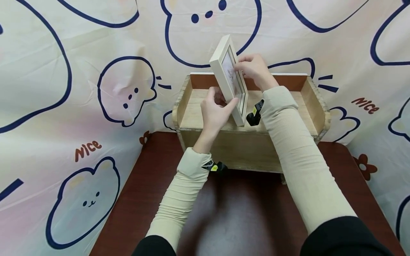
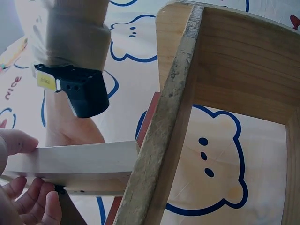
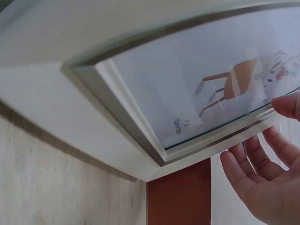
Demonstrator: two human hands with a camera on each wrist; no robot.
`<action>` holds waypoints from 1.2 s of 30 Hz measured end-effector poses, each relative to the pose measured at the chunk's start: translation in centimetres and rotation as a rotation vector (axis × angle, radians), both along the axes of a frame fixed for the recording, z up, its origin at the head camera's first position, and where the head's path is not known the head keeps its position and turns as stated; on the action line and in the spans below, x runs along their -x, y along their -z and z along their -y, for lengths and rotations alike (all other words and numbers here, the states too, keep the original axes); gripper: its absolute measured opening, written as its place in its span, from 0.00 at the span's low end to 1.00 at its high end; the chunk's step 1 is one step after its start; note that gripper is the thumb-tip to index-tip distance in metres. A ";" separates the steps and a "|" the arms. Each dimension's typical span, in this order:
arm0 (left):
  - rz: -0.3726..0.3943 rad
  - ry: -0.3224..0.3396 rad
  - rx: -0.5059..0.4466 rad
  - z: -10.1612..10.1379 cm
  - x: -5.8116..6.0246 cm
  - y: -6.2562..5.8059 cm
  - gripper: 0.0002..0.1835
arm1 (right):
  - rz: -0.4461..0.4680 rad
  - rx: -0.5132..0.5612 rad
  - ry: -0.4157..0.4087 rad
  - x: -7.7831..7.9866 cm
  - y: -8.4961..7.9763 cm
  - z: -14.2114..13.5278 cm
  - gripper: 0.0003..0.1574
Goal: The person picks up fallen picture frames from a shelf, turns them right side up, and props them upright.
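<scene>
A white picture frame (image 1: pixel 221 73) stands on edge, leaning a little, at the middle of a small wooden shelf (image 1: pixel 230 149). Its lower end meets the shelf board near the front. Behind its pane, the right wrist view shows a print of an orange chair (image 3: pixel 240 79) beside some flowers. My left hand (image 1: pixel 215 109) grips the frame's near side low down, thumb and fingers on opposite faces. Higher up, my right hand (image 1: pixel 254 69) pinches the far side, its thumb on the front rim and its fingers (image 3: pixel 255 157) behind.
The shelf's raised side panels (image 1: pixel 315 106) flank the frame, with a reddish-brown back strip (image 1: pixel 289 82) behind. Beneath is a dark red-brown table (image 1: pixel 150 199). A cartoon-printed cloth (image 1: pixel 128 42) hangs around it. Black cameras (image 1: pixel 255 113) are strapped to both wrists.
</scene>
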State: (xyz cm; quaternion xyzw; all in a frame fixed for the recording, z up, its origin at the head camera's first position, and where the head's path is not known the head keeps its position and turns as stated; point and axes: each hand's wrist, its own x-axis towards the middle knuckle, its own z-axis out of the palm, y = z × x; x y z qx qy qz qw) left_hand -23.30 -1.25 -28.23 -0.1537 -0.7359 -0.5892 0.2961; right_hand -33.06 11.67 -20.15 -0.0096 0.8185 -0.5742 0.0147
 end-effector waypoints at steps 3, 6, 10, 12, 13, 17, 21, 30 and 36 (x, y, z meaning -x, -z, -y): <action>0.005 0.002 -0.006 0.1 0.0 -0.1 0.17 | -0.004 -0.013 0.004 0.0 0.1 -0.2 0.03; 0.009 0.002 -0.004 0.1 -0.1 -0.2 0.17 | -0.012 -0.034 0.006 -0.1 0.2 -0.4 0.04; -0.004 0.007 0.001 0.2 0.0 -0.2 0.17 | -0.030 -0.062 0.013 -0.2 0.3 -0.7 0.07; -0.010 0.008 0.001 0.2 0.0 -0.1 0.17 | -0.039 -0.067 0.019 -0.2 0.4 -0.9 0.07; -0.011 0.008 0.002 0.3 0.0 -0.1 0.17 | -0.042 -0.069 0.022 -0.2 0.4 -1.0 0.06; 0.001 0.008 0.000 0.4 0.0 -0.1 0.17 | -0.070 -0.060 0.029 -0.3 0.6 -1.4 0.05; 0.024 0.021 0.008 0.6 0.0 -0.2 0.16 | -0.082 -0.064 0.049 -0.6 0.8 -1.8 0.04; 0.059 0.032 0.039 1.1 0.1 -0.4 0.17 | -0.085 -0.089 0.072 -0.9 1.0 -2.2 0.11; 0.078 0.046 0.055 1.4 0.3 -0.6 0.17 | -0.114 -0.142 0.108 -1.1 1.4 -2.5 0.14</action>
